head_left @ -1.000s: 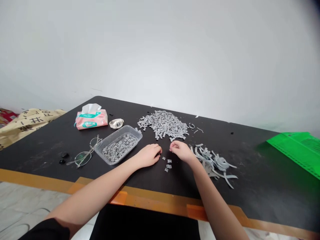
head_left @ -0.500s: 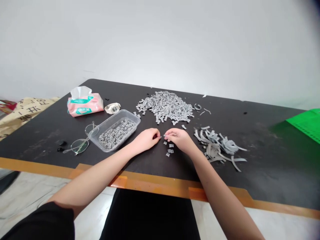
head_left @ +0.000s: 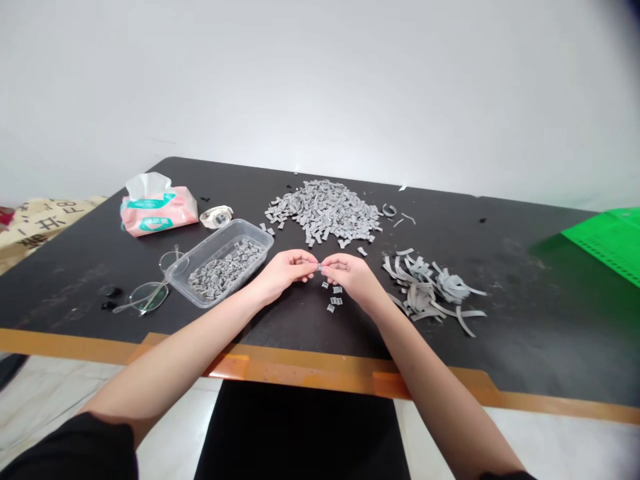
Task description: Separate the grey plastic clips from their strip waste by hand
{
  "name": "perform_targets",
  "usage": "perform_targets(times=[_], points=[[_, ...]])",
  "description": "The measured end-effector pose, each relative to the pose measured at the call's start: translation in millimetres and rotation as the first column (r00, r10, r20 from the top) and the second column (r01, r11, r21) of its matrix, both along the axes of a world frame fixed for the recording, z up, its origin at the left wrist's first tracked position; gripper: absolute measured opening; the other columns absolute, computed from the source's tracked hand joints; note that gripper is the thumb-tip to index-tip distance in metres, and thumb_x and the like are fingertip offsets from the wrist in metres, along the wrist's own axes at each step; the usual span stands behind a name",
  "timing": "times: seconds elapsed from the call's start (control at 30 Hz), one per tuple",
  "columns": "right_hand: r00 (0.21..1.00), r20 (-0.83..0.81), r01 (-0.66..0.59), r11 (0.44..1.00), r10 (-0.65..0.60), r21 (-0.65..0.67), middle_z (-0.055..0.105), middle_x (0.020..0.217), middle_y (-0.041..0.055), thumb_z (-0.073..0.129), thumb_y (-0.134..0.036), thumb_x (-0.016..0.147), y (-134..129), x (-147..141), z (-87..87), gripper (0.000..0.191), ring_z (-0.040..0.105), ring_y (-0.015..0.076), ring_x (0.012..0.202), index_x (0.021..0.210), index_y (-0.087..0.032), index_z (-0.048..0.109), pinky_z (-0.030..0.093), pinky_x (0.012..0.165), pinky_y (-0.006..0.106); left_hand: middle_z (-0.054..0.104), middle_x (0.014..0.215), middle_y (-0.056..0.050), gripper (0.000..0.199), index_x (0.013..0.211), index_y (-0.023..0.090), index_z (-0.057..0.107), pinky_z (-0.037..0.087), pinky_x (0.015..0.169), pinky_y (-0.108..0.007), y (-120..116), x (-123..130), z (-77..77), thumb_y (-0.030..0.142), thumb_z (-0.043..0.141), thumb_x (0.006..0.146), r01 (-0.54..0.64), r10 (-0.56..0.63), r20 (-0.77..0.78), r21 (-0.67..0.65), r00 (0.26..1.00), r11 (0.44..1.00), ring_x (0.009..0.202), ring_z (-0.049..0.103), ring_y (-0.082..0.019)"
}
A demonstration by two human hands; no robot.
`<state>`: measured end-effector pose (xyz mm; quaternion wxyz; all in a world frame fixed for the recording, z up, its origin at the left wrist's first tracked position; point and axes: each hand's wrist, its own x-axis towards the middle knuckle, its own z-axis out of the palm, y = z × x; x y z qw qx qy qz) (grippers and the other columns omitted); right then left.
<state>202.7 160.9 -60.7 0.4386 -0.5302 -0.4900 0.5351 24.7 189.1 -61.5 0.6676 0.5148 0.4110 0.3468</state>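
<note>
A small grey piece (head_left: 319,267) is pinched between the fingertips (head_left: 311,261) of the left hand (head_left: 283,270) and the right hand (head_left: 350,275), above the black table (head_left: 500,333), just in front of the grey heap (head_left: 323,213). Loose pieces (head_left: 333,297) lie below the hands. Left of the heap sits a plastic tray (head_left: 210,237) holding more pieces; right of it lie curled grey offcut strips (head_left: 425,287).

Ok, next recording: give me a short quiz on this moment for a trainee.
1. What do the left hand and right hand hold between them?
2. True or false: the eyeglasses lie inside the clear plastic tray.
3. Which lies to the right of the hands: the gray strip offcuts or the tissue pack?

Key:
1. A small gray piece.
2. False.
3. The gray strip offcuts.
</note>
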Motion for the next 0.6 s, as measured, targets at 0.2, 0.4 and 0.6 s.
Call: perform_targets(times=[0.2,0.4,0.6], points=[[0.998,-0.063,-0.016,0.999,0.013,-0.049,0.065,0.064,-0.0014,0.077,-0.034,0.063,0.0,-1.8,-2.9,0.022,0.053,0.0118,0.057,0.077,-0.018,0.07,0.044,0.059,0.028,0.07,0.071,-0.002,0.029,0.083,0.012,0.074,0.045,0.067,-0.025,0.1,-1.9,0.7,0.032,0.084,0.066,0.021,-0.016,0.09,-0.055,0.996,0.998,0.066,0.059,-0.011],[0.951,-0.301,-0.116,0.983,0.069,-0.141,0.056,0.063,-0.0021,0.078,-0.032,0.069,-4.1,-2.3,3.4,0.019,0.045,0.0092,0.059,0.072,-0.015,0.069,0.034,0.054,0.024,0.074,0.084,-0.003,0.029,0.094,0.014,0.072,0.048,0.077,-0.029,-1.2,-1.2,-0.4,0.03,0.081,0.071,0.077,-0.086,0.09,0.096,0.992,0.992,0.076,0.064,-0.014],[0.831,-0.548,-0.254,0.94,0.093,-0.226,0.053,0.07,-0.0021,0.086,-0.029,0.067,-7.1,-0.9,9.9,0.026,0.043,0.0075,0.061,0.078,-0.013,0.069,0.033,0.054,0.022,0.073,0.09,-0.004,0.028,0.099,0.015,0.07,0.051,0.087,-0.034,-6.4,-0.5,4.8,0.034,0.075,0.078,0.082,-0.08,-0.021,0.288,0.997,0.954,0.086,0.068,-0.018]])
